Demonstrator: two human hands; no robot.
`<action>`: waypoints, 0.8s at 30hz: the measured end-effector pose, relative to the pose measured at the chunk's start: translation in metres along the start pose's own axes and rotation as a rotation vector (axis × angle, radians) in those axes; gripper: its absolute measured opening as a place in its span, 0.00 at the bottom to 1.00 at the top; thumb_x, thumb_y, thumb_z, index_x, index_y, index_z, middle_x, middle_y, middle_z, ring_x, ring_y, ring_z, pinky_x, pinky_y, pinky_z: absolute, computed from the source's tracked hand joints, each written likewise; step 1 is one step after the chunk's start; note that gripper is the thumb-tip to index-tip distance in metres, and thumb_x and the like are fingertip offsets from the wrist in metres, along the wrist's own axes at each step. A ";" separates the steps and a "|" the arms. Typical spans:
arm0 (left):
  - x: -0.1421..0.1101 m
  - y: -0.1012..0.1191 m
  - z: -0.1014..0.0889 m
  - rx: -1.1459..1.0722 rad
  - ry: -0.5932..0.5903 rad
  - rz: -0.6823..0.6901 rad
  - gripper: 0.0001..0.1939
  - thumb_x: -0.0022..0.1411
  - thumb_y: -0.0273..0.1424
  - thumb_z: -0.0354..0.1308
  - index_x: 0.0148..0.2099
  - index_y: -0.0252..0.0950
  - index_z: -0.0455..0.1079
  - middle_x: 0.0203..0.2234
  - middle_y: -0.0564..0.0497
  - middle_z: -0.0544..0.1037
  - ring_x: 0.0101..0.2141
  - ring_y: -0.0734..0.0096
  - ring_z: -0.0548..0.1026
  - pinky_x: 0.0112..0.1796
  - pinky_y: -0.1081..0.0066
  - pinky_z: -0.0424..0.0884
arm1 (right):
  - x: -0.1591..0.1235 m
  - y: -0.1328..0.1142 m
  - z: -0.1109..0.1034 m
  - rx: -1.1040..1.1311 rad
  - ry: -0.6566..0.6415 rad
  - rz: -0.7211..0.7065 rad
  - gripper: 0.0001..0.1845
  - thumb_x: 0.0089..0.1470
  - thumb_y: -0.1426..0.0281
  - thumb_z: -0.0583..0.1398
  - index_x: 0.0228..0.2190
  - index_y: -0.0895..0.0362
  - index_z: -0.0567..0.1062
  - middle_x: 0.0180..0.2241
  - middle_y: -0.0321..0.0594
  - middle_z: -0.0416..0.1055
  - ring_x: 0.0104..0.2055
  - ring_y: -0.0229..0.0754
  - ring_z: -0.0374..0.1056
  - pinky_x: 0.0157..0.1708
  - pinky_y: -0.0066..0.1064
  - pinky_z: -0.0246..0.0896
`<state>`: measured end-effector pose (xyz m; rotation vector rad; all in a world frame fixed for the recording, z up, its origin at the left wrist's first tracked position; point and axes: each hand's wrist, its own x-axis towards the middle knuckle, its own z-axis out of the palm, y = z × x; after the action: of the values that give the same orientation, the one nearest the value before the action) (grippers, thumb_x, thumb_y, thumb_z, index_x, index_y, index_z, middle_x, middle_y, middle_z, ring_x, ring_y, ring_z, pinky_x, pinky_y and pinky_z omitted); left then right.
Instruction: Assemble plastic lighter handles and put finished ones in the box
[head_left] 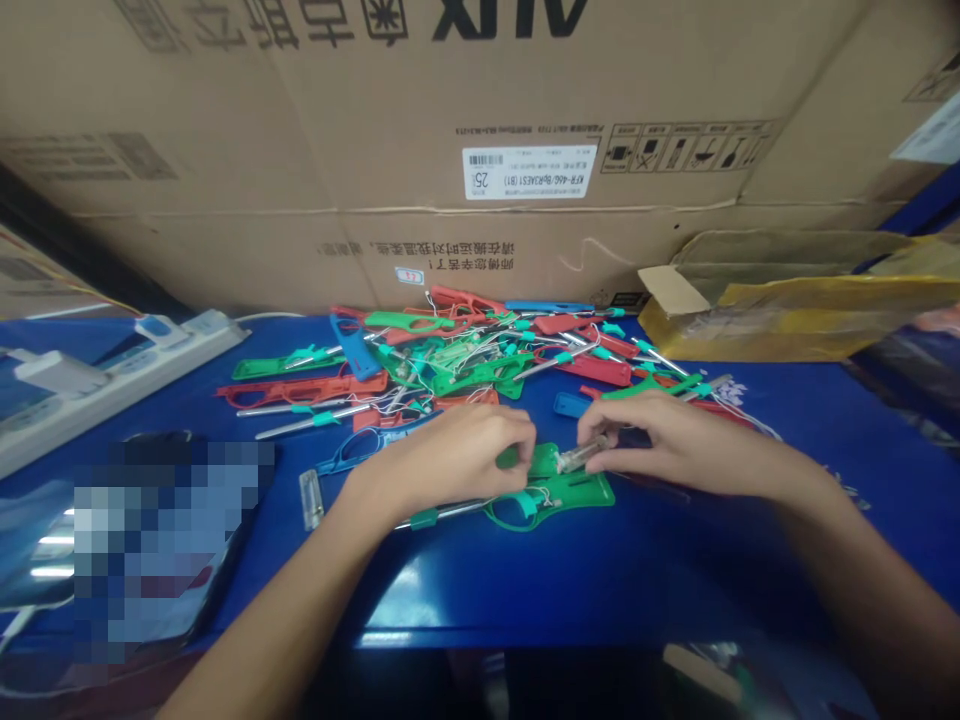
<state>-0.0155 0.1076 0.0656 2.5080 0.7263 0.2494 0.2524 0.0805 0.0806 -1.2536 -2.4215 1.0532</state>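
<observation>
My right hand point(637, 435) pinches a small clear plastic lighter tank point(581, 456) between thumb and fingers, over the green parts. My left hand point(469, 450) is curled closed at a green lighter casing point(546, 460); its fingertips are partly hidden, but they seem to grip the casing's edge. Just below lies another green casing half point(581, 492) with a trigger loop, thin white wires and a metal tube point(457, 511) that runs left under my left hand. A second clear tank point(310, 498) lies beside my left forearm.
Behind my hands is a pile of red, green and blue lighter casings point(480, 370) with metal tubes and wires. A large cardboard box point(375, 160) stands at the back, a smaller open carton point(780, 315) at right. A power strip point(187, 345) and a phone-like device point(187, 540) are left.
</observation>
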 end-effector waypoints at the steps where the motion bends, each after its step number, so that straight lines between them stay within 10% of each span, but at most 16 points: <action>1: 0.000 0.001 0.000 -0.020 -0.006 0.007 0.06 0.60 0.23 0.59 0.34 0.39 0.71 0.31 0.56 0.79 0.31 0.72 0.75 0.34 0.70 0.66 | 0.002 0.001 0.001 -0.011 -0.007 -0.006 0.15 0.65 0.54 0.61 0.41 0.53 0.78 0.37 0.37 0.79 0.36 0.40 0.72 0.36 0.31 0.63; 14: 0.002 0.002 0.006 0.087 -0.136 -0.073 0.12 0.71 0.38 0.59 0.40 0.37 0.80 0.34 0.48 0.83 0.35 0.63 0.78 0.34 0.66 0.63 | 0.000 0.002 -0.001 -0.048 -0.049 -0.010 0.15 0.65 0.55 0.60 0.42 0.52 0.80 0.40 0.37 0.80 0.41 0.41 0.75 0.41 0.31 0.65; 24: 0.006 0.006 0.009 0.099 -0.126 -0.027 0.07 0.66 0.26 0.59 0.34 0.37 0.76 0.30 0.53 0.80 0.34 0.67 0.74 0.39 0.65 0.62 | 0.002 0.003 0.002 -0.071 -0.051 -0.024 0.13 0.66 0.58 0.61 0.40 0.53 0.78 0.39 0.37 0.79 0.39 0.40 0.75 0.38 0.30 0.65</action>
<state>-0.0053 0.1022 0.0610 2.5783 0.7373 0.0465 0.2524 0.0819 0.0766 -1.2309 -2.5260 1.0129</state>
